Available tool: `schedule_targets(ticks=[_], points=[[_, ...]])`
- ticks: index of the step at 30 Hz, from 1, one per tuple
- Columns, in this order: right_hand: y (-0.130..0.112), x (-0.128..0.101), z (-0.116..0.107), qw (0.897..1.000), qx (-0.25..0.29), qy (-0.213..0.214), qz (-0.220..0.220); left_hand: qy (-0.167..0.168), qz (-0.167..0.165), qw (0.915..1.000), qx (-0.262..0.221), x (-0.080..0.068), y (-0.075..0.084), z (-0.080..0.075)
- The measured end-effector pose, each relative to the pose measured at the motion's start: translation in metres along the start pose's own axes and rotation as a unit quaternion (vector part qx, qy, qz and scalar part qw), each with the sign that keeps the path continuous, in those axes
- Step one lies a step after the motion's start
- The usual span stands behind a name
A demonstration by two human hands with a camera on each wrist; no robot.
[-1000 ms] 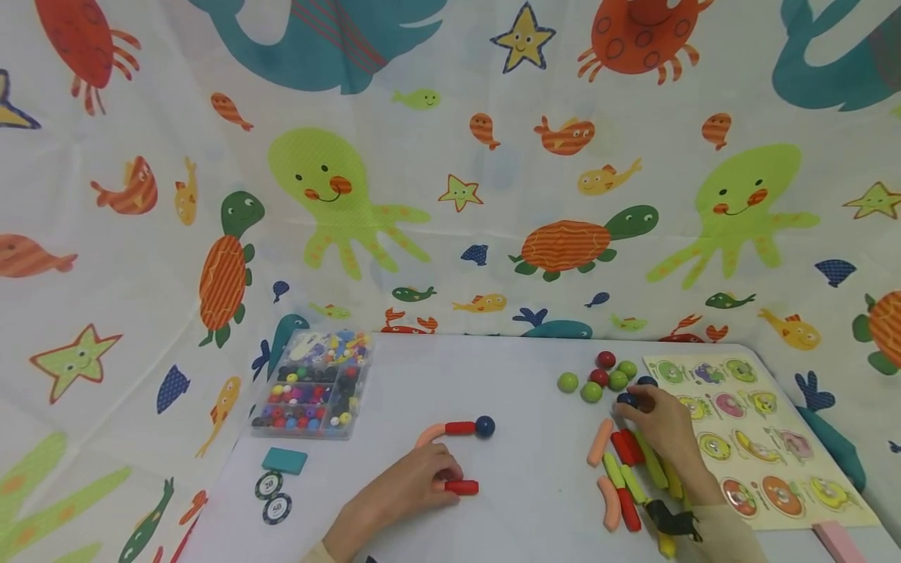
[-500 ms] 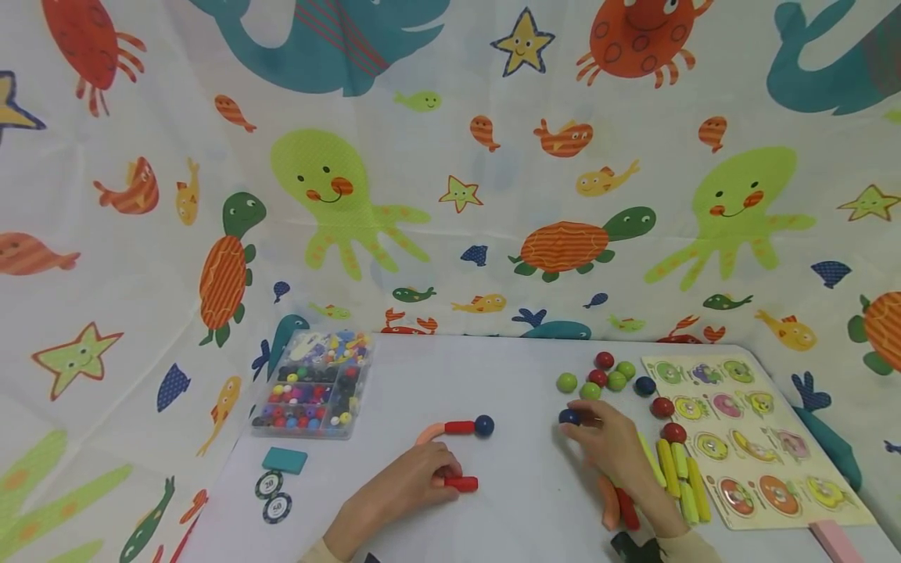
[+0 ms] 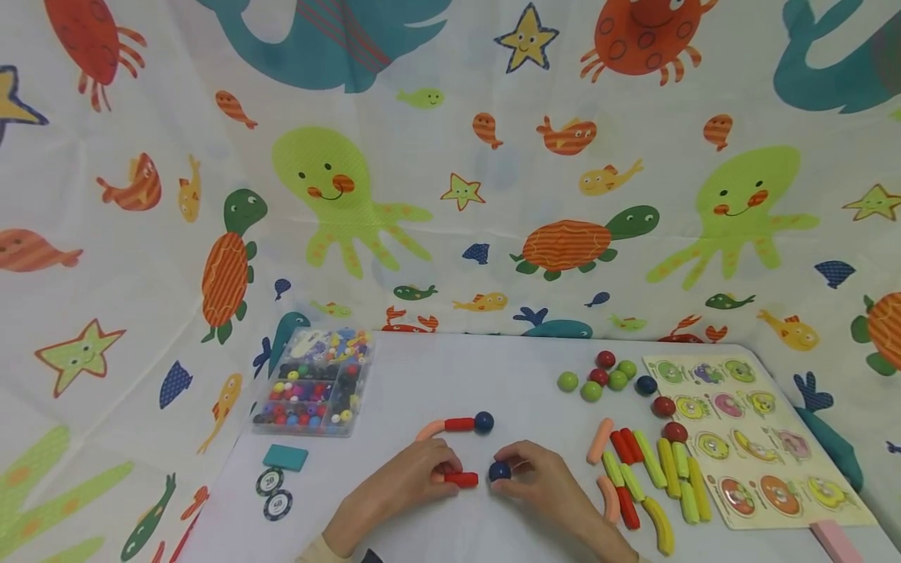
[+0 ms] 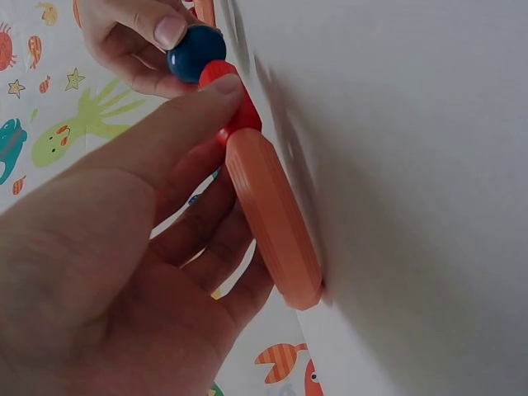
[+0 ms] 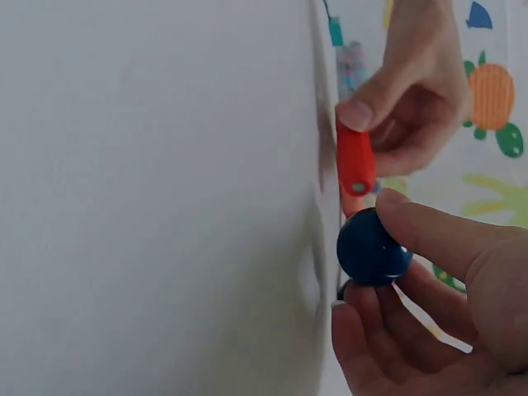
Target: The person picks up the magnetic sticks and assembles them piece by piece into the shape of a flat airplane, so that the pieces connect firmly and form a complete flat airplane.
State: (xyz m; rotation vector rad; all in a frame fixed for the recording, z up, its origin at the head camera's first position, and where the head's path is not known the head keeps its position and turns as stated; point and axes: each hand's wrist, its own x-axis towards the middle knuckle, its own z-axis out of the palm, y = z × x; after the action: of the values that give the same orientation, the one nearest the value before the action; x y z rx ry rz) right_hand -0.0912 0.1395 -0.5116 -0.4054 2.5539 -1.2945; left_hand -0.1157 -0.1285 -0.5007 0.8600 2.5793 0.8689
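Backdrop: a sea-creature printed cloth (image 3: 450,172) hangs behind and around a white table (image 3: 415,375).

We note the left hand (image 3: 404,489) low at centre, its fingertips curled onto a short red rod (image 3: 461,479) lying on the table. The left wrist view shows a salmon curved piece (image 4: 272,219) joined end to end with that red rod, both under the same hand's fingers. The right hand (image 3: 545,481) sits just beside it, thumb and fingers pinched on a dark blue ball (image 3: 499,471). In the right wrist view the ball (image 5: 371,246) is just off the red rod's end (image 5: 355,158); we cannot tell whether they touch.

Just beyond the hands lies a second chain: a salmon curve, a red rod and a blue ball (image 3: 483,422) in line.

To the right, a row of loose rods (image 3: 647,469) in red, green, yellow and salmon lies near a cluster of green, red and blue balls (image 3: 608,377). Further right, a wooden peg puzzle board (image 3: 756,438). On the left side of the table, a clear compartment box of beads (image 3: 313,387), with a teal block (image 3: 285,458) and two round chips (image 3: 273,494) nearer to us.
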Motion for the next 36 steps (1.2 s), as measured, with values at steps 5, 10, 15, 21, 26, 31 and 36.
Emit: schedule_targets(ticks=[5,10,15,21,26,31,36], points=[[-0.001,0.001,0.008,1.0,0.003,-0.004,-0.009,0.006,0.018,0.9998,0.009,0.001,0.0,0.0],[-0.001,0.0,0.012,1.0,0.0,0.003,-0.019,0.004,0.03,0.9995,0.011,0.002,0.001,-0.001],[-0.003,-0.002,0.014,1.0,-0.003,0.001,-0.017,-0.009,0.026,0.9996,-0.004,0.003,0.001,-0.001],[-0.004,-0.003,0.014,1.0,-0.005,-0.008,-0.02,-0.017,0.02,0.9994,-0.02,0.003,0.001,-0.001],[-0.005,-0.004,0.012,1.0,-0.008,-0.019,-0.002,0.002,0.02,0.9991,-0.036,0.003,0.0,-0.003],[-0.002,-0.005,0.002,0.999,-0.001,-0.016,0.036,0.047,-0.007,0.9982,-0.038,0.003,-0.001,-0.009],[0.005,-0.007,-0.014,0.998,-0.014,0.033,0.054,0.118,-0.011,0.9929,0.002,0.004,-0.008,-0.012]])
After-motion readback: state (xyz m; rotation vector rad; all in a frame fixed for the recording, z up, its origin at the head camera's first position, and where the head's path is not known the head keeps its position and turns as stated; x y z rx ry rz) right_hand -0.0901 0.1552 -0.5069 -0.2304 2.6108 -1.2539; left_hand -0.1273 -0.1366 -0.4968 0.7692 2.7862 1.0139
